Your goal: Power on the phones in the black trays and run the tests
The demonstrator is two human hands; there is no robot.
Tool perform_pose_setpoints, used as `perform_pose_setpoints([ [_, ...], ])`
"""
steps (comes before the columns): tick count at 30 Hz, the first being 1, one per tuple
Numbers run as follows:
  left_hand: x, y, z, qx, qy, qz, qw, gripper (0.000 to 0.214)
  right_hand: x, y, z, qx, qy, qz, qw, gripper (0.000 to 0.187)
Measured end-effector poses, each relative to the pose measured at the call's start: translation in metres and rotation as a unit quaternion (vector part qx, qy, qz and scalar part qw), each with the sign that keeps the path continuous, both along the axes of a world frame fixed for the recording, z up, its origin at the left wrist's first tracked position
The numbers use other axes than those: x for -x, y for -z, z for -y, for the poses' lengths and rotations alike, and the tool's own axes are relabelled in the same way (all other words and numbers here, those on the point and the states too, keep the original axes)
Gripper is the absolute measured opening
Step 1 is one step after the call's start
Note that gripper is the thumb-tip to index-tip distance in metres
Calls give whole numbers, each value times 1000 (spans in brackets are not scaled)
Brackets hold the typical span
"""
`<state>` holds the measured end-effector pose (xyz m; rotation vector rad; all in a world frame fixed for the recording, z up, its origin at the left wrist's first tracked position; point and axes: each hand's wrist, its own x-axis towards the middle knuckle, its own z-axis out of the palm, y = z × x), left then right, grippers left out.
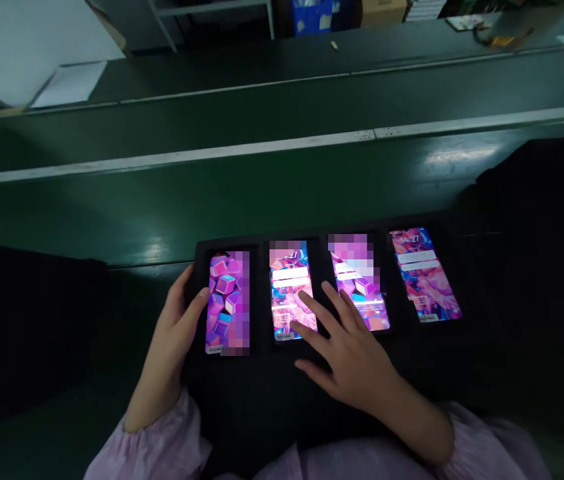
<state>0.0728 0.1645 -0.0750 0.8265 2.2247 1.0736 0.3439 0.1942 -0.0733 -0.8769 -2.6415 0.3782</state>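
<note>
Phones (425, 277), four with lit screens, lie side by side in a black tray (261, 293) on the green surface (262, 193), long axes running away from the person. Right hand (352, 357) fingers (307, 303) are spread, one touching the second phone (287, 267); left hand (172, 327) clasps the tray's left edge beside the first phone (227, 303)

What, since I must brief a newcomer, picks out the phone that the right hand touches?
On the green bench lies a black tray holding four lit phones in a row. Take the second phone from the left. Only it has the right hand with fingertips on its screen; the left hand grips the tray edge by the leftmost phone.
</note>
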Motion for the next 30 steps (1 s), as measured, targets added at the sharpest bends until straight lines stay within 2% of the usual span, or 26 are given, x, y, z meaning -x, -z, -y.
perform_pose_setpoints([
  [2, -3, -5, 1, -2, -35, 70, 997, 75, 3, 1, 0, 5, 52, 17, 998, 48],
  [4, -4, -7, 1, -11, -65, 100, 993, 74, -4, -1, -6, 5, 85, -6, 996, 54],
  [8, -3, -5, 1, -37, -73, 88, 993, 67, -46, -13, -29, -37, 47, -95, 994, 31],
  [11, -5, -6, -1, -49, -82, 95, 991, 60, -76, -15, -43, -58, 41, -95, 993, 25],
  [16, -9, -13, -3, -21, -142, 102, 984, 49, -100, -5, -51, -27, 110, -49, 992, 31],
  [19, -11, -14, -6, -26, -170, 104, 980, 51, -122, -6, -58, -64, 144, -79, 984, 31],
  [22, -13, -15, -12, -46, -167, 95, 980, 57, -150, -11, -66, -103, 152, -96, 978, 28],
  [25, -16, -16, -17, -62, -158, 93, 981, 66, -166, -9, -72, -108, 142, -82, 980, 30],
  [27, -16, -13, -18, -69, -148, 83, 983, 68, -168, -5, -75, -98, 174, -66, 978, 27],
  [30, -10, -3, -13, -86, -124, 55, 987, 57, -165, -1, -74, -88, 242, -58, 965, 28],
])
